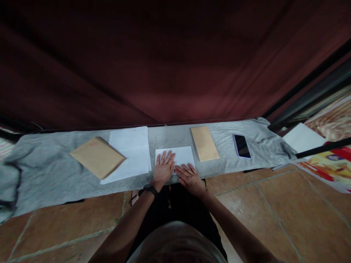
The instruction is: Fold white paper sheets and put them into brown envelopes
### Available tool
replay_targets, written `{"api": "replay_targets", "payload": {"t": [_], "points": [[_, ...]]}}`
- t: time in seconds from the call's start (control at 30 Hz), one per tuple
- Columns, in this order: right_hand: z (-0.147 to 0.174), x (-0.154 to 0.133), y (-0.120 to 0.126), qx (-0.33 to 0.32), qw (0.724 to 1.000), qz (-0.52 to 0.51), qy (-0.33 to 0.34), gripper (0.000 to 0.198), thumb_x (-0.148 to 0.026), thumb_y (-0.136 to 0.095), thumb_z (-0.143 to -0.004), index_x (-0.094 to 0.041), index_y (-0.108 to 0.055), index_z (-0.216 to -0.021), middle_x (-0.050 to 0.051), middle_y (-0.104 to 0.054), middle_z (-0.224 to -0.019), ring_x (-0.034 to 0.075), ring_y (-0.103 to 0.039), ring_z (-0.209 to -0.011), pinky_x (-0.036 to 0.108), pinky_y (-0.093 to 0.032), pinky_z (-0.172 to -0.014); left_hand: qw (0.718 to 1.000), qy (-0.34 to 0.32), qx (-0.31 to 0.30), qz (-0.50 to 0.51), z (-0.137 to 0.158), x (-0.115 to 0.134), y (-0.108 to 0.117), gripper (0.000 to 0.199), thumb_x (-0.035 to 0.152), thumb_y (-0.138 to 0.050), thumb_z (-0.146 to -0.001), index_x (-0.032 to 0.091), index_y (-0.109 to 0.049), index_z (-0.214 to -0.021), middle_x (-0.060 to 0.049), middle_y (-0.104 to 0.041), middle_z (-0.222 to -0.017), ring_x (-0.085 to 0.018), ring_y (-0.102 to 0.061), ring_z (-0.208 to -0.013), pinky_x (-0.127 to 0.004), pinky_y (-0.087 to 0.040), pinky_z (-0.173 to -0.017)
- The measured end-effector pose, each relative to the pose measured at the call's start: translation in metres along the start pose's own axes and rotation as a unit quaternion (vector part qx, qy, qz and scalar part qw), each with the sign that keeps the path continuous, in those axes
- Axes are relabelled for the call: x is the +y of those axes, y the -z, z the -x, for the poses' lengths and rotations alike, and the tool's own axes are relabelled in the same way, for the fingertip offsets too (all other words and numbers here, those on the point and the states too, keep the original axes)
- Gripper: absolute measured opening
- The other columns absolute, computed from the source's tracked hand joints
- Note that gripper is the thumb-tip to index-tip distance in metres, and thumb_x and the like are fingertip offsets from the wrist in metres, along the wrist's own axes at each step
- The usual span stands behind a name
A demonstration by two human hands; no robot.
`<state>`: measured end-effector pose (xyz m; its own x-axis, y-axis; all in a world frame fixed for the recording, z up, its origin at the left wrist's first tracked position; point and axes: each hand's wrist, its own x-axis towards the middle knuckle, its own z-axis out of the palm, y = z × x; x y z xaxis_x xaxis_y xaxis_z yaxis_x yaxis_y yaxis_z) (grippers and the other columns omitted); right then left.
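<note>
A white sheet of paper [179, 153], which looks folded, lies on the grey cloth in front of me. My left hand [163, 168] rests flat on its left part with the fingers spread. On the paper's lower right edge lies my right hand [189, 178], palm down, fingers stretched out. Neither hand grips anything. Just right of the paper is a single brown envelope [205, 143]. To the left, a stack of brown envelopes [97, 157] partly covers larger white sheets [131, 151].
A phone [241, 146] lies on the grey cloth [55, 182] at the right. Behind the narrow surface hangs a dark red curtain [164, 73]. A colourful printed package [331, 164] and a white sheet [303, 138] are at the far right, above the tiled floor [246, 208].
</note>
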<state>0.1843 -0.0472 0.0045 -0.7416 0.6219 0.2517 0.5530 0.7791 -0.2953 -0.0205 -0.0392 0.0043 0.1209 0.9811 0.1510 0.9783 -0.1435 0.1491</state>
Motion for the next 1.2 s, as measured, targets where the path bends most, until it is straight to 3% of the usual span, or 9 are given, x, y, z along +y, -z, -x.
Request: {"api": "replay_targets", "payload": {"t": [0.17,0.57,0.87,1.2], "points": [[0.004,0.002,0.001,0.009,0.999,-0.032,-0.006,0.043,-0.029,-0.053,-0.101,-0.028,-0.054,-0.144,0.003,-0.057,-0.147,0.024,-0.047,-0.140,0.053,-0.027,-0.123,0.997,-0.075,-0.024,0.015,-0.004,0.001,-0.001,0.052,0.030,-0.029,-0.103,0.023,-0.040,-0.154,0.000,-0.038,-0.161,-0.021,-0.024,-0.153,-0.048,-0.017,-0.127],[0.001,-0.001,0.007,0.000,0.997,-0.070,-0.040,0.035,-0.030,-0.053,-0.101,-0.033,-0.063,-0.134,-0.001,-0.059,-0.145,0.021,-0.048,-0.139,0.051,-0.028,-0.122,0.999,-0.041,0.005,0.029,-0.040,-0.004,-0.007,0.055,0.034,-0.032,-0.102,0.022,-0.036,-0.156,-0.003,-0.041,-0.159,-0.023,-0.030,-0.151,-0.048,-0.021,-0.125],[0.000,-0.003,-0.004,0.040,0.995,-0.075,-0.054,0.036,-0.025,-0.049,-0.101,-0.027,-0.062,-0.135,0.003,-0.063,-0.140,0.021,-0.052,-0.135,0.051,-0.027,-0.122,0.998,-0.053,-0.008,0.016,-0.004,0.005,0.003,0.053,0.032,-0.033,-0.102,0.023,-0.040,-0.154,-0.002,-0.039,-0.160,-0.026,-0.025,-0.153,-0.052,-0.018,-0.125],[-0.002,-0.004,-0.007,0.072,0.991,-0.083,-0.071,0.037,-0.022,-0.044,-0.102,-0.026,-0.061,-0.135,0.005,-0.066,-0.135,0.019,-0.055,-0.132,0.049,-0.029,-0.121,0.997,-0.073,-0.022,0.025,0.038,0.005,0.013,0.049,0.036,-0.035,-0.104,0.032,-0.042,-0.152,0.005,-0.040,-0.159,-0.023,-0.024,-0.153,-0.052,-0.019,-0.126]]}}
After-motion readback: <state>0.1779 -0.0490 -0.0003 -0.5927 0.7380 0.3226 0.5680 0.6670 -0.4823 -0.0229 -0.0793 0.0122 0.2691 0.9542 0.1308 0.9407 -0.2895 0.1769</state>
